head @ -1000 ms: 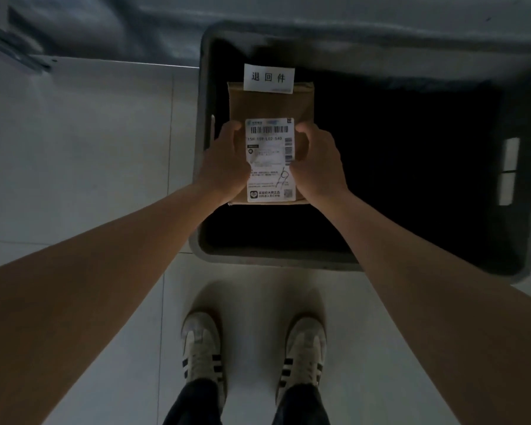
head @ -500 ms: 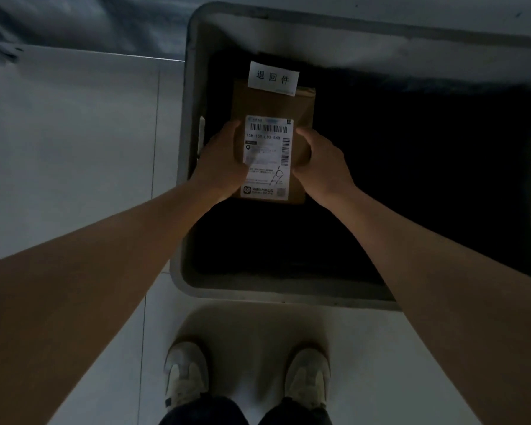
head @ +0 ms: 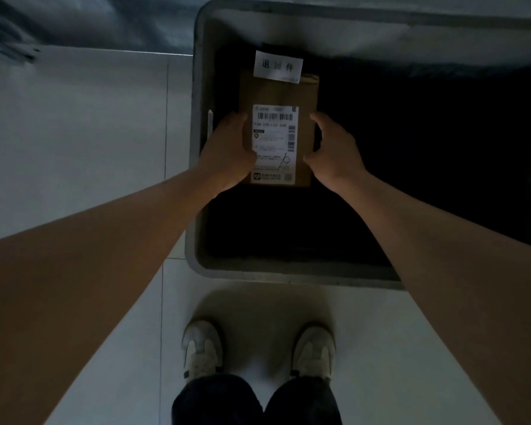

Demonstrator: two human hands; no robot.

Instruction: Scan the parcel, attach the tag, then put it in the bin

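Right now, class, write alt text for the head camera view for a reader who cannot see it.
Seen from above, a left hand and right hand hold a brown parcel bearing a shipping label and a white tag over a dark grey bin. White shoes stand on pale floor below.

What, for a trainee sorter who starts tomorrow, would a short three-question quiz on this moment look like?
1. True or false: the white tag sits at the far end of the parcel.
2. The parcel is: A) on the floor tiles, B) within the rim of the bin, C) on a shelf.
3. Fill in: the barcode label faces ___.
Key: 1 true; 2 B; 3 up.
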